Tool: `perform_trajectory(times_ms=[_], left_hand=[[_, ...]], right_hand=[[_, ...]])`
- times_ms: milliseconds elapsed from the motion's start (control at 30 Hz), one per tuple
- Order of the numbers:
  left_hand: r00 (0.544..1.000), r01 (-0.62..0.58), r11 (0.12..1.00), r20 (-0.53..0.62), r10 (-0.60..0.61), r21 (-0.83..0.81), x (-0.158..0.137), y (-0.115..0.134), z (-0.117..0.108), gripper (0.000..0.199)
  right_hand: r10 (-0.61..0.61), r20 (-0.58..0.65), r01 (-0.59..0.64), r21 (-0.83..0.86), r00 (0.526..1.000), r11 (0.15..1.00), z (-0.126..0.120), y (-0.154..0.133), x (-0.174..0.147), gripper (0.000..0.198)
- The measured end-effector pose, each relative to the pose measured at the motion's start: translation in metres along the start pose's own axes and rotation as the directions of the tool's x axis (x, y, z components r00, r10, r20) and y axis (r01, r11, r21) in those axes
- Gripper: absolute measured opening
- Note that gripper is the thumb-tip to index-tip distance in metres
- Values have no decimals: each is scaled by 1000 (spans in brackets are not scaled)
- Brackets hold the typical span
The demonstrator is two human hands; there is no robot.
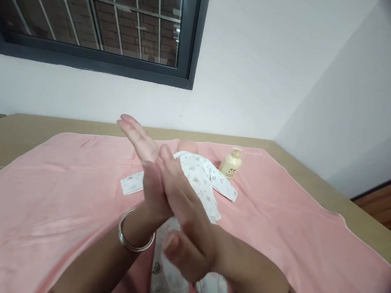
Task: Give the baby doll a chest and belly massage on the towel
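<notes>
My left hand (150,170), with silver bangles (124,237) at its wrist, is raised with straight fingers. Against its palm lies my right hand (189,214), flat and crossed over it, its thumb held out to the side. Nothing shows between the palms. Beneath them a baby doll (188,146) in a white printed top (196,169) and matching trousers (167,276) lies on a pink blanket (270,235). The doll's head points away from me, and my hands hide part of its body. A cream pump bottle (231,163) stands right of the doll's shoulder.
The blanket covers most of a tan tabletop (244,141). A white wall (243,68) rises behind the table, with a dark-framed barred window (184,72) at upper left. Wood-coloured panelling (387,204) shows at the right edge.
</notes>
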State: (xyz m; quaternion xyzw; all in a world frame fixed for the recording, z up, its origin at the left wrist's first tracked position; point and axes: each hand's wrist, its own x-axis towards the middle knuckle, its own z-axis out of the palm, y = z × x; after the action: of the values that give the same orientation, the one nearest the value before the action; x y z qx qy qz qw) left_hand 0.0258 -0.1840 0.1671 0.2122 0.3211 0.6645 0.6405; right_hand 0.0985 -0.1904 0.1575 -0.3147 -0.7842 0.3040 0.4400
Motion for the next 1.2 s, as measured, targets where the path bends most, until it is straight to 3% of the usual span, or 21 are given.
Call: perform_trajectory(times_ms=[100,167,300,367,467,633,733,867,933,1000,1100,1200], left_hand=[[998,-40,998,46,38,50,-1,-9,5,51],[987,-19,999,158,13,39,-6,-9,8,52],[910,186,982,381,-165,-18,-12,13,11,59],[908,270,962,339,-246,-24,-8,28,11,60],[936,331,941,153,-318,-72,8,42,10,62],[917,370,914,-89,-388,-166,47,44,10,68],[906,397,897,-75,-417,-195,68,46,6,67],[887,461,862,105,-449,-213,87,53,-7,76],[893,449,872,54,-448,-196,95,52,-14,82],[903,403,900,-89,-420,-163,107,46,-22,84],[922,315,942,-200,-333,-115,134,32,-33,69],[963,258,966,-92,-254,32,168,11,-46,38]], right_hand=[[-111,45,113,-41,993,993,-8,-4,1,74],[-105,24,106,-89,994,990,-21,-3,8,67],[-95,-42,84,-210,995,974,-42,2,21,58],[-122,-14,114,-251,992,961,-41,3,21,57],[-159,81,175,-264,984,949,-26,2,17,58],[-205,120,231,-282,971,931,-2,16,18,62],[-188,121,216,-295,975,931,-5,34,29,54],[-99,86,123,-338,991,933,-21,50,40,44],[-25,64,46,-357,998,933,-31,54,42,43],[50,30,-34,-383,998,923,-39,57,42,41],[150,-18,-144,-412,989,900,-47,73,43,43],[202,7,-179,-435,979,883,-43,103,45,43]])
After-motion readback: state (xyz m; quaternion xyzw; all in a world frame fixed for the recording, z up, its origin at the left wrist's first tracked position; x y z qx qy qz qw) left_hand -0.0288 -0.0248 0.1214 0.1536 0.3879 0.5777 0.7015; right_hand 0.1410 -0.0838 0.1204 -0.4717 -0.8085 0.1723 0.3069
